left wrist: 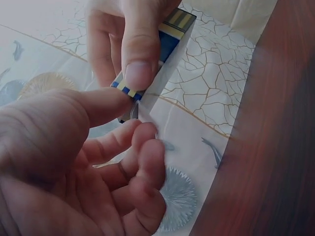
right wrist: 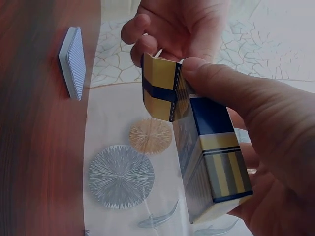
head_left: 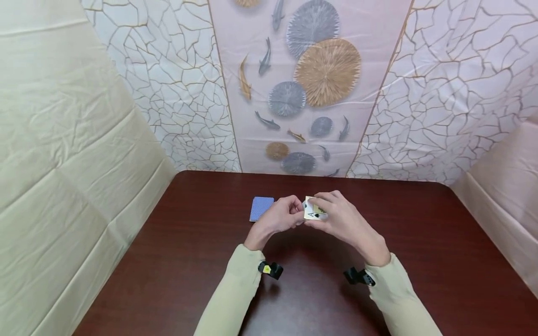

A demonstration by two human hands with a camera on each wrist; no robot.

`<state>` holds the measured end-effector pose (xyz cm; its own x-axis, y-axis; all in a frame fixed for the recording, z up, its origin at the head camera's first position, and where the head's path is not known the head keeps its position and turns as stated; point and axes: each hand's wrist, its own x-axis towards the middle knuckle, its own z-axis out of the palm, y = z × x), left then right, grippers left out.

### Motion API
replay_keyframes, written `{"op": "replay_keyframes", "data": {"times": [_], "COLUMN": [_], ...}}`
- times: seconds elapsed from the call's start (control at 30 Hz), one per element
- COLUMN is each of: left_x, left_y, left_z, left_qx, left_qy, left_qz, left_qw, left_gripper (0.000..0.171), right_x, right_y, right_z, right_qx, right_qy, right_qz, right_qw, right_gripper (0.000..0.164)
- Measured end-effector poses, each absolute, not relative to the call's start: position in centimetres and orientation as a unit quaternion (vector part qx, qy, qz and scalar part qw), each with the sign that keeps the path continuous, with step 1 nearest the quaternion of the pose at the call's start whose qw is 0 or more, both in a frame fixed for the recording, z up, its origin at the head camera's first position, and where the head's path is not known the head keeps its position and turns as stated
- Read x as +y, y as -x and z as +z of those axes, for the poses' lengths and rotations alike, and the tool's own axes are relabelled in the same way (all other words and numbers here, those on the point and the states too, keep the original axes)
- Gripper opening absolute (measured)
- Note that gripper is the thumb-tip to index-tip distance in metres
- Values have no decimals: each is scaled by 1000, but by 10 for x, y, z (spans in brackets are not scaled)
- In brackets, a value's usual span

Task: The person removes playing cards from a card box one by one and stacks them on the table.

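Observation:
A playing card box [head_left: 310, 212], its white face printed with an ace of spades, is held up in front of me by my right hand [head_left: 344, 219]. The right thumb lies along one narrow side and the fingers wrap the other. In the right wrist view the box [right wrist: 216, 147] shows blue, yellow and grey stripes, with its end flap [right wrist: 160, 88] standing open. My left hand [head_left: 279, 215] pinches at that flap end between thumb and curled fingers. Left of it, a deck of cards [head_left: 260, 207] with blue patterned backs lies squared on the table.
The dark reddish-brown table [head_left: 189, 270] ends at a patterned cloth backdrop [head_left: 269, 135] with fish and round leaf prints. A pale cloth [head_left: 84, 163] hangs along the left side. Black straps with small devices [head_left: 271, 269] sit on both wrists.

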<state>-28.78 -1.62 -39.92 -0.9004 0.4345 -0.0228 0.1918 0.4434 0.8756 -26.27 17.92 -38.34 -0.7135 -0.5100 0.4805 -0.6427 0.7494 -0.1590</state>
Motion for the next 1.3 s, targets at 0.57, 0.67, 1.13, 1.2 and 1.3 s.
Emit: {"op": "replay_keyframes", "data": {"times": [0.57, 0.67, 1.13, 1.2, 1.3], "left_x": [-19, -19, -19, -19, -20], "left_y": [292, 291, 292, 292, 292], "left_z": [-401, -400, -402, -402, -402], "left_qx": [823, 826, 810, 809, 807], "left_qy": [-180, -175, -149, -150, -151], "left_qz": [516, 514, 542, 543, 545], "left_qw": [151, 151, 166, 168, 170], "left_gripper": [7, 6, 5, 6, 6], "right_x": [179, 180, 180, 180, 180], "right_y": [265, 265, 267, 267, 268], "right_z": [-385, -385, -388, -388, -387], "right_qx": [-903, -900, -901, -901, -900], "right_qy": [-342, -344, -342, -344, -345], "right_qz": [142, 142, 136, 135, 133], "right_qw": [219, 226, 230, 230, 231], "right_gripper": [53, 53, 54, 54, 53]}}
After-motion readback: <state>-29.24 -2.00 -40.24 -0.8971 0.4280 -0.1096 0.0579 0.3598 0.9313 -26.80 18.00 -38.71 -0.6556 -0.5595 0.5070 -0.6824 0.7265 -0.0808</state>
